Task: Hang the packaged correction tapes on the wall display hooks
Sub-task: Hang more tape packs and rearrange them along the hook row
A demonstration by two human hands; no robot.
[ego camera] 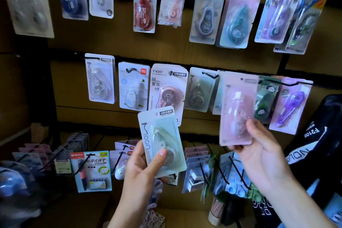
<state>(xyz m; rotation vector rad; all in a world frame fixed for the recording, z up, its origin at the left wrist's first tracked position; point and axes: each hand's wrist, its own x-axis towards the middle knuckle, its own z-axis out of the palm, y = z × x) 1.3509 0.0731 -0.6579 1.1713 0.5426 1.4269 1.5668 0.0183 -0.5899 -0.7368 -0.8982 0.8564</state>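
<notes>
Two hands holding packaged correction tapes up to a wall display.

The wall display is filling the view, its black hooks carrying carded tapes in rows. At four o'clock the right hand is pinching the blurred pink package by its lower edge, lifting it over the middle row. At six o'clock the left hand is gripping the mint-green package, thumb lying across its blister.

mint green pack, pink pack
</notes>
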